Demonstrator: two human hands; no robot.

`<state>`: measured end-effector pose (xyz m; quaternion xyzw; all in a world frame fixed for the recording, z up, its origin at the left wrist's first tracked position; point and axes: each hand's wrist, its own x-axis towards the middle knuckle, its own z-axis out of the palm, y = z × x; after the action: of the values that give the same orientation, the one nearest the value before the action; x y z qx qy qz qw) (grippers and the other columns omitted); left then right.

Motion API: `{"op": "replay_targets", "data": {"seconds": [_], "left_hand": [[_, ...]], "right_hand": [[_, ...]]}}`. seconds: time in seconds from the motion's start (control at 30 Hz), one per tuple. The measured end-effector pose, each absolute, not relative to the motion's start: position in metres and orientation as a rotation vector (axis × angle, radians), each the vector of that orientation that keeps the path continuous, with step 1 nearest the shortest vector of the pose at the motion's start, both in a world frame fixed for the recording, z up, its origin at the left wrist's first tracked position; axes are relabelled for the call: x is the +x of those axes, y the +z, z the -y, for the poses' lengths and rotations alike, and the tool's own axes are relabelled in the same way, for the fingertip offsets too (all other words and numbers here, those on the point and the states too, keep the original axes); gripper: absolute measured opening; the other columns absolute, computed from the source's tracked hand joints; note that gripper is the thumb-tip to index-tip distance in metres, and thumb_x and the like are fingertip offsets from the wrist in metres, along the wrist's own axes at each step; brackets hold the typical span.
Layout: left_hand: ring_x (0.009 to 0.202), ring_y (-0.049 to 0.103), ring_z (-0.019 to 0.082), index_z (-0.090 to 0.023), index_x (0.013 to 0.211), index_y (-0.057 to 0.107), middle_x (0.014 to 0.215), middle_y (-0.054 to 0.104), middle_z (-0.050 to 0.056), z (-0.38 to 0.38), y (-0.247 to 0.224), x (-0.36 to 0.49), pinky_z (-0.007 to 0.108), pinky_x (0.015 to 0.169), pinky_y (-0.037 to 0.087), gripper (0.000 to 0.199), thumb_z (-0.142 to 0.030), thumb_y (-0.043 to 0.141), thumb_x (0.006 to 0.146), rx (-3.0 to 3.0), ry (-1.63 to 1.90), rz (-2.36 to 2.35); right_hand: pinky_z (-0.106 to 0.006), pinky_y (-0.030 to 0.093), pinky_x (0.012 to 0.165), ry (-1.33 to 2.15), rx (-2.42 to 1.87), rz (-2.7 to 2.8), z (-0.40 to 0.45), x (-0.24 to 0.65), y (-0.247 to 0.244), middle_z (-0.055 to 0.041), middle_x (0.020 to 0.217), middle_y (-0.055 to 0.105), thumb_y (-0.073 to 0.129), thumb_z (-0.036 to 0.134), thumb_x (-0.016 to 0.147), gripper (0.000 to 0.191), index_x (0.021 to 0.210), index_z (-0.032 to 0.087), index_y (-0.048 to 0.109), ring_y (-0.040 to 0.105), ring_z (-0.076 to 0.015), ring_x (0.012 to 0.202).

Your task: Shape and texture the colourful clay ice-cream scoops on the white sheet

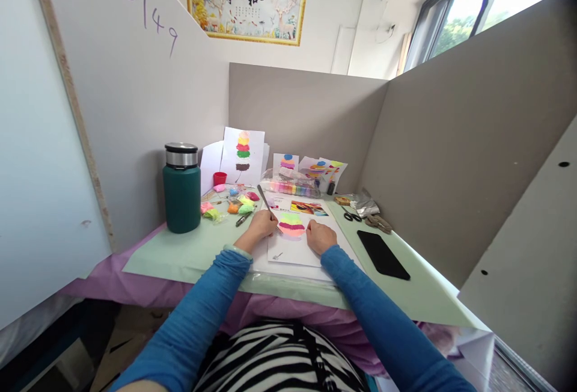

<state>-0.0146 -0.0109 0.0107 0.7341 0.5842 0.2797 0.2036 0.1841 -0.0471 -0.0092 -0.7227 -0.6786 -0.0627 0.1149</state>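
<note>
My left hand (262, 224) is closed around a metal fork (264, 199). Its handle slants up and to the left, and its tines point down at the left edge of a layered picture (292, 225). Bands of yellow-green, magenta, peach and pale lilac make up this picture, which looks like soft clay. It lies on a white sheet (293, 255) with a small dark drawing at the lower left corner. My right hand (321, 237) rests on the sheet just right of the picture, its fingers curled; what they hold, if anything, is hidden.
Bags of coloured clay (246, 206) and a green bottle (181, 190) stand left. A black phone (383, 254), scissors (352, 214) and a brown cloth-like item (378, 223) lie right. Behind are a clear pack of colours (295, 187) and propped pictures (243, 154). Grey partitions (306, 109) enclose the table.
</note>
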Motion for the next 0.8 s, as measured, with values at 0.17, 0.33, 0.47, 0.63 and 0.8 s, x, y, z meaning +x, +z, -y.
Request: {"op": "replay_targets", "data": {"seconds": [0.17, 0.33, 0.47, 0.63, 0.8], "left_hand": [[0.079, 0.064, 0.019, -0.013, 0.077, 0.071, 0.078, 0.07, 0.009, 0.0049, 0.0096, -0.0184, 0.022, 0.067, 0.043, 0.015, -0.011, 0.057, 0.071, 2.154, 0.85, -1.792], [0.075, 0.064, 0.018, -0.012, 0.079, 0.071, 0.076, 0.07, 0.009, 0.0046, 0.0094, -0.0181, 0.022, 0.066, 0.043, 0.015, -0.013, 0.057, 0.073, 2.145, 0.89, -1.729], [0.05, 0.056, 0.013, -0.011, 0.08, 0.071, 0.054, 0.061, 0.003, 0.0072, 0.008, -0.0154, 0.02, 0.051, 0.04, 0.018, -0.017, 0.055, 0.075, 2.019, 0.771, -1.603], [0.047, 0.055, 0.013, -0.011, 0.083, 0.07, 0.054, 0.062, 0.003, 0.0074, 0.0069, -0.0166, 0.021, 0.051, 0.04, 0.02, -0.016, 0.053, 0.076, 2.023, 0.755, -1.657], [0.065, 0.063, 0.017, -0.012, 0.078, 0.071, 0.064, 0.067, 0.008, 0.0073, 0.0108, -0.0189, 0.022, 0.063, 0.043, 0.016, -0.014, 0.055, 0.074, 2.149, 0.84, -1.769]], "right_hand": [[-0.031, 0.041, 0.073, -0.192, -2.108, 1.991, 0.0463, 0.1849, -0.0099, -0.0109, 0.1, 0.07, 0.038, 0.026, 0.092, 0.025, 0.104, 0.018, 0.058, 0.065, -0.0235, 0.093], [-0.031, 0.041, 0.073, -0.191, -2.096, 1.993, 0.0462, 0.1849, -0.0101, -0.011, 0.099, 0.07, 0.038, 0.026, 0.092, 0.024, 0.104, 0.018, 0.058, 0.065, -0.0234, 0.093], [-0.031, 0.041, 0.074, -0.178, -2.106, 1.986, 0.0471, 0.1843, -0.0093, -0.0108, 0.1, 0.07, 0.038, 0.026, 0.093, 0.024, 0.104, 0.018, 0.058, 0.064, -0.023, 0.094], [-0.031, 0.041, 0.074, -0.181, -2.104, 1.988, 0.0473, 0.1843, -0.0088, -0.0109, 0.099, 0.07, 0.038, 0.026, 0.093, 0.024, 0.103, 0.018, 0.058, 0.064, -0.0234, 0.094], [-0.031, 0.041, 0.074, -0.174, -2.11, 1.99, 0.0473, 0.1841, -0.008, -0.0111, 0.1, 0.07, 0.038, 0.026, 0.093, 0.023, 0.104, 0.019, 0.058, 0.065, -0.0233, 0.094]]}}
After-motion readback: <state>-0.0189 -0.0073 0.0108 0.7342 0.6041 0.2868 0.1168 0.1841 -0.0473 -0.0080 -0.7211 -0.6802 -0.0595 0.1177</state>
